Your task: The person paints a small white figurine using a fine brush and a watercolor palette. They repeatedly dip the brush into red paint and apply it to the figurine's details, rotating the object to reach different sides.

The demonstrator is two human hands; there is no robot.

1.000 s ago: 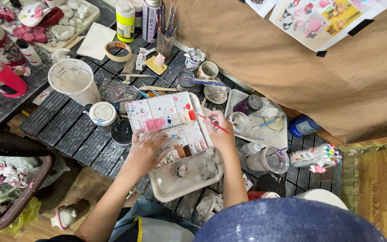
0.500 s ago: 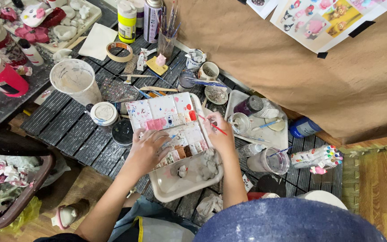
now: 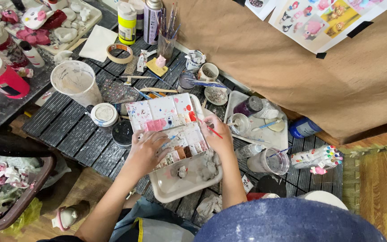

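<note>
- Across the whole view, a dark slatted table (image 3: 75, 134) runs from the upper left to the lower right, crowded with craft supplies, with a sheet of brown paper (image 3: 292, 71) hanging behind it.
- At the table's near edge sits a white rectangular tray (image 3: 175, 190) holding small pale clay figures.
- Resting partly on that tray and partly on the table is an open paint palette box (image 3: 169, 123): its white lid, smeared with pink and red, lies flat at the far side, and its rows of small colour wells lie nearer the person.
- To the left of the palette stands a white plastic bucket (image 3: 75, 80), and just beside the palette a small round white jar (image 3: 104, 114) with a dark lid next to it.
- To the right lies a second white tray (image 3: 283, 130) with a purple jar and small dishes.
- The left hand (image 3: 146, 150) lies palm down on the left part of the colour wells, fingers spread and pressing on the palette, holding nothing else.
- The right hand (image 3: 218, 134) rests at the palette's right edge, fingers closed around a thin red-handled brush (image 3: 208, 127).
- The brush's tip end is toward the red smear on the lid; whether it touches cannot be told.
</note>
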